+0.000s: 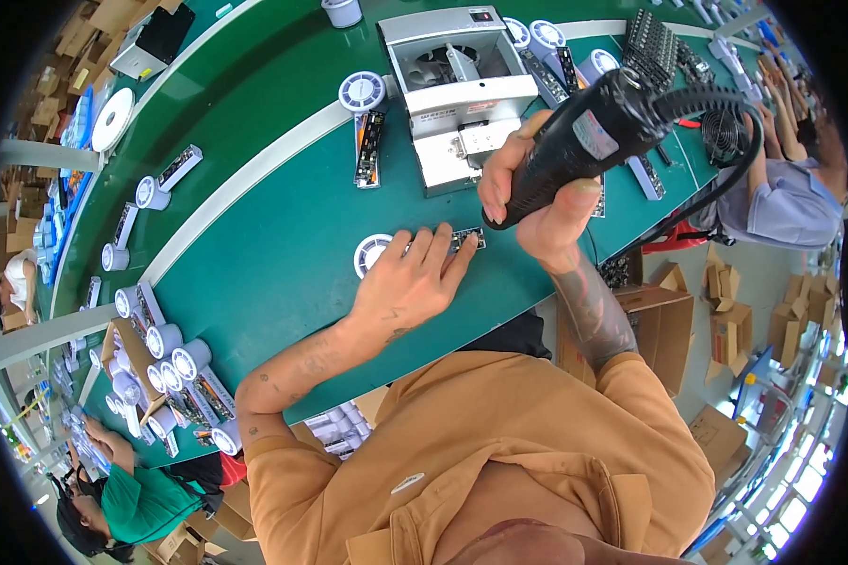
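My right hand (548,212) is wrapped round a black electric screwdriver (561,151) with a thick cord. The tool's lower end hangs close to a circuit board (468,240) on the green bench; I cannot make out whether it touches. My left hand (405,278) lies over a white device with a round head (373,252), fingers bent down onto its body and hiding most of it. The board shows at that body's right end. Beyond my hands stands a grey screw feeder (471,113) with an open top.
Another white device (362,91) with an exposed board lies left of the feeder. Several more crowd the bench's left end (188,363). A pale rail (254,174) divides the bench from a green belt. Co-workers sit at left (146,499) and right (791,202); cardboard boxes (655,320) stand below.
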The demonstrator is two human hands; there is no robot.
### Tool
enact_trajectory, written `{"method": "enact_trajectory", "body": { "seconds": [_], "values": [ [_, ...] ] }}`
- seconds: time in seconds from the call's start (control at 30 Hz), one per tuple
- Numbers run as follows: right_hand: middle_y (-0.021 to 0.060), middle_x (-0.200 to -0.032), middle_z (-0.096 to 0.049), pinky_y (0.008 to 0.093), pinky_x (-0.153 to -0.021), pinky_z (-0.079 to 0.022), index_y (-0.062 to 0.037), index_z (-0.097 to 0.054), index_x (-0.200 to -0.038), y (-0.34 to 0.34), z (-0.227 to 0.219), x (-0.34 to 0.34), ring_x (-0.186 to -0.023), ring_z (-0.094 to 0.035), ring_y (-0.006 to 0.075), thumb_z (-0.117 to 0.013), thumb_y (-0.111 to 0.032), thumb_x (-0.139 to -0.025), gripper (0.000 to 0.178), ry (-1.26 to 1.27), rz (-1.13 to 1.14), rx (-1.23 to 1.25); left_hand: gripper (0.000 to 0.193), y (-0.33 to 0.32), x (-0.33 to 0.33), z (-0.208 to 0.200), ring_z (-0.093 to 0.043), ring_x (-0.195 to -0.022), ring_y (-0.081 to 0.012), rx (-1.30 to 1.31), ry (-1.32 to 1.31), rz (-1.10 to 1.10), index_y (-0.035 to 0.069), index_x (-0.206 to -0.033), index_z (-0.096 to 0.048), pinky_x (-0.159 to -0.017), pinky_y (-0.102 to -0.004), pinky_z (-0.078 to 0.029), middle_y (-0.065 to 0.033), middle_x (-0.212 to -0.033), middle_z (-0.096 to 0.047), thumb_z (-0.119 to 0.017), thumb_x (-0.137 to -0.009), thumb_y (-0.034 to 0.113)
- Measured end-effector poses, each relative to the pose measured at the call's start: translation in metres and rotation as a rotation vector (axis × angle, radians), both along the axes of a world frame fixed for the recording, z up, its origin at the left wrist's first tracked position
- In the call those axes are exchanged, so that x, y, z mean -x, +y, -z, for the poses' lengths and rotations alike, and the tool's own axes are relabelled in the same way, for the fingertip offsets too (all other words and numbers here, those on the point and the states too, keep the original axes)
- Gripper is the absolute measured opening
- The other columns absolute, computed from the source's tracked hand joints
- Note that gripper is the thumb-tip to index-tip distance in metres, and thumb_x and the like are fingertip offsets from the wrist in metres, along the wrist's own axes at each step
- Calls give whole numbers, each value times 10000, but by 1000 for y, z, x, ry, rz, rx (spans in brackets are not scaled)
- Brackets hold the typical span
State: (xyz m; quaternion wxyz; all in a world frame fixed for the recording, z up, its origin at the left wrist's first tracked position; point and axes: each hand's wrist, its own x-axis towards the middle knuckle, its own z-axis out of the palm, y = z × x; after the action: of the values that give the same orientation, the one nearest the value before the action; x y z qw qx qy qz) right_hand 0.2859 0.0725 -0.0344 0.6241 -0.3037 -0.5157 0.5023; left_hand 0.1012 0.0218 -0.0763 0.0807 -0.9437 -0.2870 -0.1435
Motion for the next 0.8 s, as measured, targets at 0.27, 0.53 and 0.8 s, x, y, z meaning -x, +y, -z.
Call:
{"method": "enact_trajectory", "body": {
  "seconds": [0.27,0.53,0.8],
  "values": [
    [74,-644,-510,290,-425,-412,6,-402,-1267,0,1,8,-465,-492,161,-612,-765,-806,923,40,22,-15,382,2,0,3,-613,-856,-239,-22,-60,-12,45,-1166,-699,-730,-341,-475,-176,-1063,-666,-620,-807,146],
    [80,-655,-532,310,-449,-432,-83,-424,-1175,-9,8,2,-473,-504,187,-611,-817,-758,865,-33,-6,-31,326,-1,-1,7,-614,-842,-219,-4,-90,-23,31,-1120,-699,-705,-325,-457,-165,-1040,-682,-634,-814,122],
    [109,-669,-588,258,-433,-424,17,-502,-942,49,-26,-20,-461,-532,147,-369,-766,-908,794,-96,142,-329,345,7,-7,1,-646,-905,-201,11,-3,-102,-8,-1124,-676,-727,-320,-465,-138,-1112,-687,-622,-802,102]
  ]
}}
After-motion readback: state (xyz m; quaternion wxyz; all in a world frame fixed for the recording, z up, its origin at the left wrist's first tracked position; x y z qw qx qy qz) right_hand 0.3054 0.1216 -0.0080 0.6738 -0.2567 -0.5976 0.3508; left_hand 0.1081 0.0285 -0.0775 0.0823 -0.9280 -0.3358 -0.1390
